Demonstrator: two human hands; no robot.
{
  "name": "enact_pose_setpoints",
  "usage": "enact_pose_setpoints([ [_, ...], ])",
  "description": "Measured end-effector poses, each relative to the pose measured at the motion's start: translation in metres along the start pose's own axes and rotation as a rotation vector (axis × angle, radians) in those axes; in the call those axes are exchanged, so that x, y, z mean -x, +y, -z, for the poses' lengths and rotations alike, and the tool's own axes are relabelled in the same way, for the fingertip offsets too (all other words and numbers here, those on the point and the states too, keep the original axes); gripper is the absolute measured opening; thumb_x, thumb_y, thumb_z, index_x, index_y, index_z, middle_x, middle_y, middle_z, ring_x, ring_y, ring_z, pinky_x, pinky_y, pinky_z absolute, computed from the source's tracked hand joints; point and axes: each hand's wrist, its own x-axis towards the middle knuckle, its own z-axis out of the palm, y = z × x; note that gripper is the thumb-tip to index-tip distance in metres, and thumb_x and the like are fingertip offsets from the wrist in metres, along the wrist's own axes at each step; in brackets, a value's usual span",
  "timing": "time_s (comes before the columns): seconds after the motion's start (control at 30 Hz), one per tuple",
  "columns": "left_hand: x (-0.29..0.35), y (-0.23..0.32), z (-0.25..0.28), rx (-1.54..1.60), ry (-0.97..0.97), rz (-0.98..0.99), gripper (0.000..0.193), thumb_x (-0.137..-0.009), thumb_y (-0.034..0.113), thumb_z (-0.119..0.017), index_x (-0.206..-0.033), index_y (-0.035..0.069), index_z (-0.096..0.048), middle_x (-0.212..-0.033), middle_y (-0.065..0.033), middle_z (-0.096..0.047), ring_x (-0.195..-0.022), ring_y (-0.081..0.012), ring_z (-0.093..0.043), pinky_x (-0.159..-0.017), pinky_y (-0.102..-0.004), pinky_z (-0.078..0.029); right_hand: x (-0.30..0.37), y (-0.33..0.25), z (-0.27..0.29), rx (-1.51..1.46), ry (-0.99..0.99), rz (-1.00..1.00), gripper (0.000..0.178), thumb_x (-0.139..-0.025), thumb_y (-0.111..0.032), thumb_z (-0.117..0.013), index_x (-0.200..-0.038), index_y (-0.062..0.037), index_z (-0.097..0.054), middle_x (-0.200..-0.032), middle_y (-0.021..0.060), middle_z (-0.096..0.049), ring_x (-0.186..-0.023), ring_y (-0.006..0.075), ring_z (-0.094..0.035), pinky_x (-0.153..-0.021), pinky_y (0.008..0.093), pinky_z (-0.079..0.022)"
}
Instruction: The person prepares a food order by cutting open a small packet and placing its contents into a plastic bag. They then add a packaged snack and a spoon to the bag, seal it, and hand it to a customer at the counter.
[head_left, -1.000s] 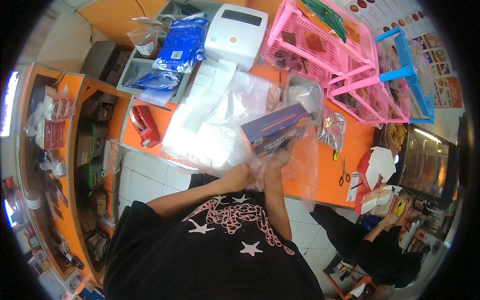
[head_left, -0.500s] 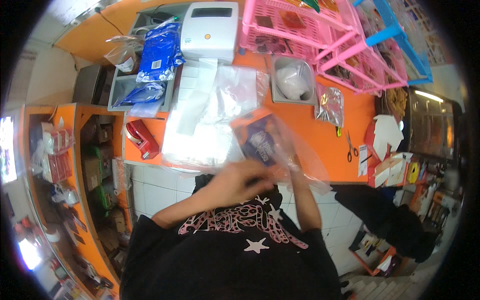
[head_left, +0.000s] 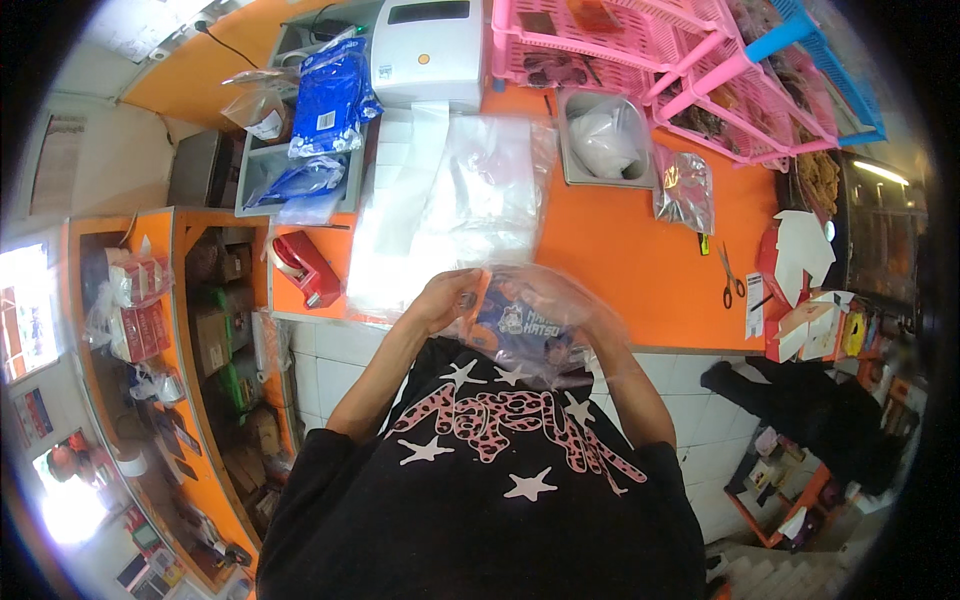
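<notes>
A blue and orange printed packet [head_left: 517, 312] sits inside or behind a clear plastic bag [head_left: 590, 290] at the near edge of the table, in front of my chest. My left hand [head_left: 446, 302] is closed on the left edge of the bag and packet. At the right side, my right hand [head_left: 592, 326] is wrapped in or behind the crinkled plastic and grips it; its fingers show only partly through the film. Just beyond lies a stack of clear plastic bags [head_left: 480, 190], flat on the orange table [head_left: 600, 240].
A red tape dispenser [head_left: 310, 268] stands left. Behind are a white label printer [head_left: 425, 60], blue packs [head_left: 330, 100] in a grey tray and a metal container [head_left: 608, 140] holding a white bag. Pink baskets [head_left: 690, 90], a silver pouch [head_left: 684, 190] and scissors [head_left: 730, 275] are right.
The packet has come nearer my chest and turned more level, with the bag now bunched around it. My left hand has moved up to grip its left edge; my right hand has come nearer.
</notes>
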Motion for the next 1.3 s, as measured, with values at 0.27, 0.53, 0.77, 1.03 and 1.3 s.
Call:
enact_pose_setpoints([
  [0.27, -0.027, 0.018, -0.061, -0.528, 0.162, -0.235, 0.055, -0.093, 0.034, -0.061, -0.13, -0.006, -0.049, -0.119, -0.0186, -0.06, -0.109, -0.0261, -0.059, -0.093, -0.035, -0.048, 0.029, -0.013, 0.009, 0.236, 0.102, -0.077, 0.048, -0.096, -0.03, -0.05, -0.133, -0.0002, -0.048, -0.128, 0.0215, -0.055, -0.12, 0.0339, -0.052, -0.103, 0.0405, -0.039],
  [0.53, 0.101, 0.023, -0.172, -1.489, 0.12, -0.854, 0.065, -0.073, 0.016, -0.078, -0.13, 0.003, -0.048, -0.121, -0.0191, -0.057, -0.114, -0.0337, -0.055, -0.093, -0.04, -0.046, 0.112, 0.02, -0.029, 0.819, 0.332, -0.352, 0.073, -0.088, -0.045, -0.059, -0.14, -0.0015, -0.034, -0.14, 0.0226, -0.042, -0.127, 0.0371, -0.042, -0.108, 0.0502, -0.029],
  [0.77, 0.108, 0.0, -0.163, -1.23, 0.511, -0.659, 0.018, -0.078, -0.002, -0.064, -0.096, 0.002, -0.062, -0.085, -0.0145, -0.065, -0.07, -0.0251, -0.064, -0.06, -0.0342, -0.051, 0.208, -0.065, 0.027, 0.895, -0.068, -0.397, 0.052, -0.076, -0.042, -0.072, -0.095, 0.006, -0.067, -0.103, 0.02, -0.065, -0.107, 0.0313, -0.059, -0.1, 0.0424, -0.041],
  [1.03, 0.066, 0.034, -0.239, -0.857, 0.681, -0.743, 0.012, -0.098, 0.01, -0.05, -0.104, 0.001, -0.052, -0.077, -0.0143, -0.068, -0.063, -0.0157, -0.066, -0.055, -0.0267, -0.05, 0.271, -0.073, 0.12, 1.101, 0.367, 0.111, 0.013, -0.08, -0.014, -0.065, -0.084, -0.0018, -0.069, -0.093, 0.0119, -0.066, -0.098, 0.0275, -0.059, -0.087, 0.0395, -0.046],
  [1.3, 0.066, -0.001, -0.277, -0.505, 0.642, -0.734, 0.034, -0.094, 0.011, -0.058, -0.127, 0.005, -0.05, -0.096, -0.0101, -0.067, -0.065, -0.0055, -0.052, -0.054, -0.0179, -0.04, 0.373, 0.027, 0.216, 0.22, 0.926, -0.126, 0.03, -0.084, -0.007, -0.063, -0.113, -0.0001, -0.064, -0.102, 0.0136, -0.07, -0.089, 0.0206, -0.068, -0.08, 0.0322, -0.052],
])
